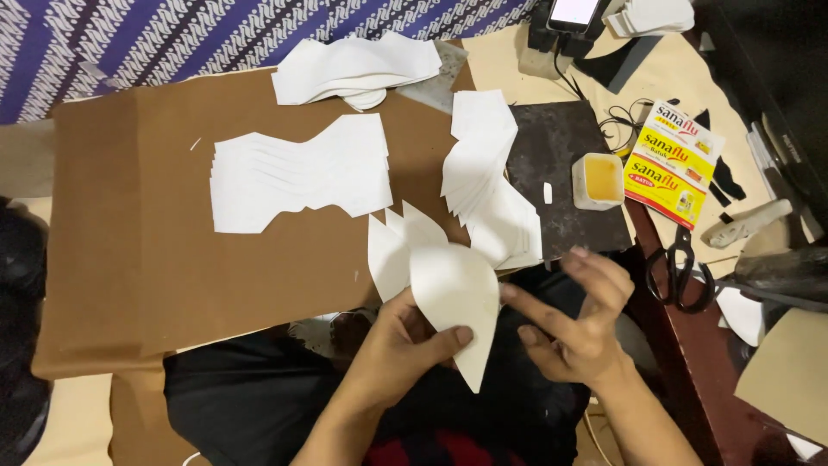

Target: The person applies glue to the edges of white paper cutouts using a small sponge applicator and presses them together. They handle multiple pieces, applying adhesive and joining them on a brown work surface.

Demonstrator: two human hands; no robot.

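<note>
Left hand [398,345]: near centre, thumb and fingers pinching a fan of white cut pieces [448,289] – thumb pressed on the front piece, the fan held upright over the lap.
Right hand [576,321]: just right of the fan, fingers loosely spread and curled, forefinger tip at the front piece's right edge – holding nothing.
Brown board [129,259]: beyond the hands, lying across the left and middle.
Flat stack [297,173]: white pieces on the board, left of centre.
Leaning stack [483,181]: more white pieces, right of the flat stack, against a dark slab [569,138].
Glue tub [599,180]: on the slab's right edge, yellow inside.
Scissors [680,269]: black, right, on the dark table.
Far stack [358,69]: white pieces at the board's far edge.
</note>
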